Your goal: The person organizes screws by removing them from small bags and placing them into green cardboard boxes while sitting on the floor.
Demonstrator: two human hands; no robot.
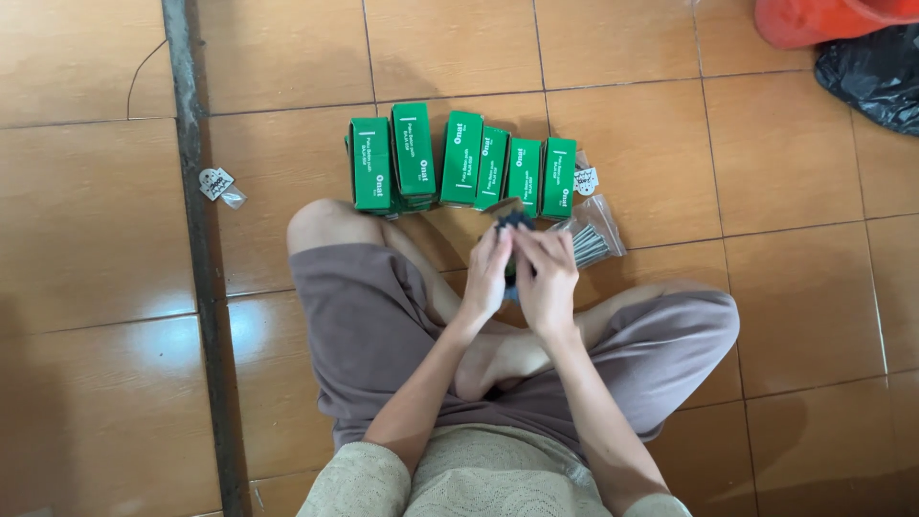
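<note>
The orange-brown tiled floor [785, 144] fills the room underfoot, with a dark grout strip [196, 239] running down its left side. The person sits cross-legged on it in mauve shorts [373, 325] and a cream knitted top [479, 474]. At the top right lie an orange bag [823, 19] and a black plastic bag [876, 72], touching each other. In front of the knees stands a row of green cardboard boxes [459, 163], packed side by side, some leaning. Just beside the row's right end lies a clear plastic bag of long metal nails [589, 235]. Off to the left, by the grout strip, rests a small white tag [216, 183]. The left hand [488, 273] and right hand [548, 278] meet above the crossed legs, fingers of both curled around a small dark object [515, 222] whose top shows above the fingertips; what it is I cannot tell
</note>
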